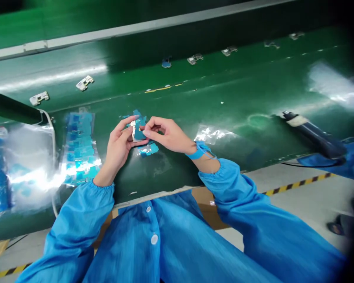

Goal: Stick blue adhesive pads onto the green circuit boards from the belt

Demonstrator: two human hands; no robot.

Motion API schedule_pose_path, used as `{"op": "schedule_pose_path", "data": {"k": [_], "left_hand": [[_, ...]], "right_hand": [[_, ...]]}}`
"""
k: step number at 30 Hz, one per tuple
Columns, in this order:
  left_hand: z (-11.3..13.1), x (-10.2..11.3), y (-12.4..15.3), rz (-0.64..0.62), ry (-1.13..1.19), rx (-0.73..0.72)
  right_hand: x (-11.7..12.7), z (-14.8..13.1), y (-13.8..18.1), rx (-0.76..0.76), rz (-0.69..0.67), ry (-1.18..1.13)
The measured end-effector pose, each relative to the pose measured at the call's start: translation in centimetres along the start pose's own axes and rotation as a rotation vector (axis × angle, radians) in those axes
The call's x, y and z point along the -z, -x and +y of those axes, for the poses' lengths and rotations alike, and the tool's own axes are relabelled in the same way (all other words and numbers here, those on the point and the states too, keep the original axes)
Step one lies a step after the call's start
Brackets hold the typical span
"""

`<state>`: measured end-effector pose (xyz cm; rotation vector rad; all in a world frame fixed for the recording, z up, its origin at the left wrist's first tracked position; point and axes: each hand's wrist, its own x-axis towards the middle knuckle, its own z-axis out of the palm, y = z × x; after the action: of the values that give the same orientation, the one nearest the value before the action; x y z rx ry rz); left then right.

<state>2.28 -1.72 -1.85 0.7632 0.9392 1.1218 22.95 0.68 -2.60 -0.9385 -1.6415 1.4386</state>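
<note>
My left hand [119, 143] grips a small metal part [135, 131] with a blue film on it, thumb and fingers closed round its left side. My right hand [165, 133] pinches the blue film [140, 135] at the part's right edge. Both hands hover just above the green work surface [194, 102]. More blue film pieces [149, 149] lie directly under the hands. A blue wrist strap [199, 151] circles my right wrist. Both arms wear blue sleeves.
A clear bag of blue film pieces [79, 147] lies to the left, beside shiny plastic bags [26, 165]. Small metal parts [84, 82] sit spaced along the green belt behind. A dark cylindrical tool [312, 135] lies at the right. A crumpled clear wrapper [212, 134] lies nearby.
</note>
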Motion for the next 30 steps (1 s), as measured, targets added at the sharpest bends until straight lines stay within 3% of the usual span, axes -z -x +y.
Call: {"op": "schedule_pose_path", "data": {"k": [8, 30], "left_hand": [[-0.3, 0.35, -0.14, -0.099, -0.021, -0.024], [-0.31, 0.26, -0.05, -0.119, -0.082, -0.036]], "right_hand": [[-0.03, 0.01, 0.36, 0.008, -0.003, 0.08], [-0.17, 0.83, 0.56, 0.016, 0.035, 0.104]]}}
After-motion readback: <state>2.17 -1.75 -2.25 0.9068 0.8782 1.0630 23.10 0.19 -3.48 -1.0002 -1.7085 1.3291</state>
